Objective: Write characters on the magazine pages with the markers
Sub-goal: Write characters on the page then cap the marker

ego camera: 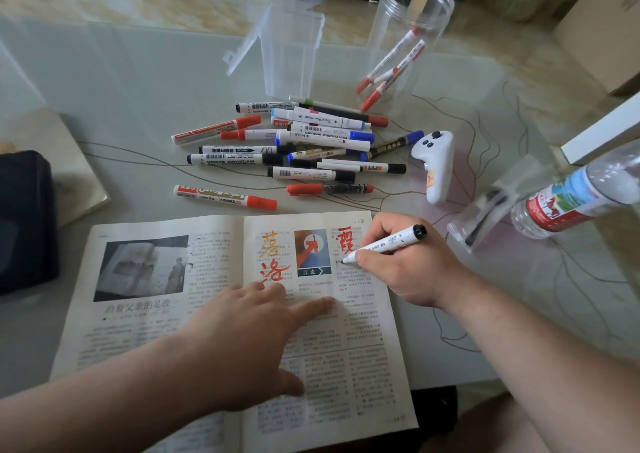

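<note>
Right hand (408,262): curled round white marker (388,243), barrel pinched between thumb and fingers, black rear end angled up past the knuckles.
Marker tip: touching right page of open magazine (145,341), just ahead of the gripping fingertips, below red character (346,239).
Left hand (256,331): fingers straight and spread, pressed flat on same page, near the grip.
Loose markers (294,147): heaped on table beyond the grip, well apart.

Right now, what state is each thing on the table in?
Magazine: open flat, three characters written on its right page.
Black marker: uncapped, tip on the page, gripped by right hand.
Left hand: fingers straight, pressing the page.
Round jar: lidless, holding red markers.
Clear box: lid hinged open.
Marker pile: capped, lying loose.
</note>
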`<state>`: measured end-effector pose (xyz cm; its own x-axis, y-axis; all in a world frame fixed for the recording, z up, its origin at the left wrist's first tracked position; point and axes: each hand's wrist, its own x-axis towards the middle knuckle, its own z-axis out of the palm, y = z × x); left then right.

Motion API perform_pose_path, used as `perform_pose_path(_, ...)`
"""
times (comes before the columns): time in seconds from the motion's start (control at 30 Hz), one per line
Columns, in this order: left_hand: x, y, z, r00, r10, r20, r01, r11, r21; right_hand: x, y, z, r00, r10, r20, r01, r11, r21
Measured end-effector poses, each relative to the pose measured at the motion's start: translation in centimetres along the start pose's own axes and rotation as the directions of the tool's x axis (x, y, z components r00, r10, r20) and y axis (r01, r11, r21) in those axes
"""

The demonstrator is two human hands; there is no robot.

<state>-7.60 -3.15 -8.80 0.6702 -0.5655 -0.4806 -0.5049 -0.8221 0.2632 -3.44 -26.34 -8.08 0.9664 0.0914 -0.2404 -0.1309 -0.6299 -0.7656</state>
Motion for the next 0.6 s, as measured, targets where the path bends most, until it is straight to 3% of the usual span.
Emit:
perform_pose_path(0.17,-0.03,0.08,-0.06,1.0,-0.002,0.0,0.002,1.0,0.001,-0.09,-0.23,-0.16,0.997,0.01,0.07,-0.009,1.0,-0.016)
perform_pose_path(0.6,0.02,0.01,-0.05,1.0,0.0,0.009,0.0,1.0,-0.006,0.02,0.34,0.21,1.0,-0.017,0.023,0.017,1.0,-0.008)
